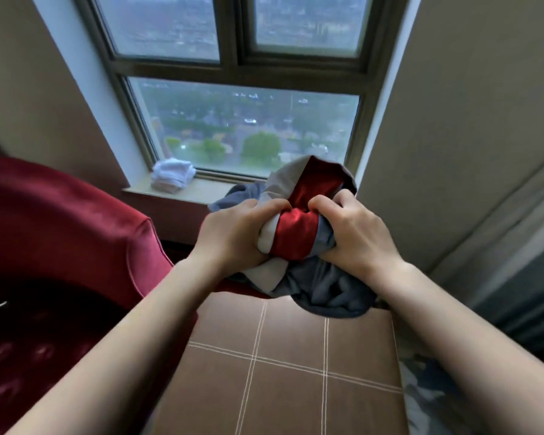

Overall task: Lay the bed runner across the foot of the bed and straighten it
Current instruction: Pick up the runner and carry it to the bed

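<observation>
Nearest is a brown padded stool (296,387) with pale stitched lines, and both bare forearms stretch over it. Above its far edge the left hand (233,237) and right hand (355,237) hold the bed runner (296,233), a crumpled bundle of red, grey and cream cloth. The fingers (266,208) of each hand are curled tight into its red band. A grey fold hangs over the stool's far right corner. A red armchair (60,215) stands left. Beyond, a folded white towel (172,175) lies at the left end of the windowsill (208,193), below the window (248,130).

Fingertips of both hands (296,237) buried in bunched runner (296,233).
</observation>
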{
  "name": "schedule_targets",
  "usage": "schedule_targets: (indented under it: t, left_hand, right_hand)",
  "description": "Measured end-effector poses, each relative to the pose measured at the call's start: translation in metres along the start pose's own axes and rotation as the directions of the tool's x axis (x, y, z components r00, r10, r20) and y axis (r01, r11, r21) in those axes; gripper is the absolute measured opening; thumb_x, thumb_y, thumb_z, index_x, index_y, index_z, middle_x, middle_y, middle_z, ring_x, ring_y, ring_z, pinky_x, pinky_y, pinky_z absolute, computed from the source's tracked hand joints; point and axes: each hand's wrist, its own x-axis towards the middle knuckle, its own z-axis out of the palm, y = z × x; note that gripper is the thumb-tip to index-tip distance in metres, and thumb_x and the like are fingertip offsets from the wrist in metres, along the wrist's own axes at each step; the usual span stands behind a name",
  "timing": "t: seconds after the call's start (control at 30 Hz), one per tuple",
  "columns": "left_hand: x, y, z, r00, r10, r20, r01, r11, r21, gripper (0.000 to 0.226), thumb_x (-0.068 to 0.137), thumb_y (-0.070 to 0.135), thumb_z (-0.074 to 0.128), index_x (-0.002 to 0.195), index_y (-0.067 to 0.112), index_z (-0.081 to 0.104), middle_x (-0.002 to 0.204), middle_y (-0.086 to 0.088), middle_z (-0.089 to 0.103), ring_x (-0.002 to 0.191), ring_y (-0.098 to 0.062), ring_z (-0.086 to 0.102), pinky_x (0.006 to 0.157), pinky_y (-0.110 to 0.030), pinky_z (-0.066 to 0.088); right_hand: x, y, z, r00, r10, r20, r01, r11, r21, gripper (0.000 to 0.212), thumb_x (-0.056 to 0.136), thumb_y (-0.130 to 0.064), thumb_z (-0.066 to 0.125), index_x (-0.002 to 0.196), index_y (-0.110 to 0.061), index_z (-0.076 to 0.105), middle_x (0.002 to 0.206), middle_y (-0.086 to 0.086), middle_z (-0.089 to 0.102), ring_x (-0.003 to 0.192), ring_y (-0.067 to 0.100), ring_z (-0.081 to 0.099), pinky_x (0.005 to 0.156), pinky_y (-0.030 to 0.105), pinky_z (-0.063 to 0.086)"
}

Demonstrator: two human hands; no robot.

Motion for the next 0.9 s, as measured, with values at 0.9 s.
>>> schedule_targets:
  t: [0.9]
  left_hand:
    - [-0.134,0.048,-0.256,0.845,-0.359,-0.396,0.463,0.862,0.206,0.072,0.062,0.046,0.077,0.128,0.043,0.048,0.12,0.007,0.062,0.107,-0.019,0.061,0.083,-0.041,0.052]
  right_hand:
    - [0.05,-0.192,-0.153,0.774,-0.601,-0.198,0.626,0.772,0.107,0.055,0.068,-0.029,0.072,0.118,-0.03,0.049,0.1,0.007,0.044,0.068,0.027,0.046,0.054,0.032,0.044]
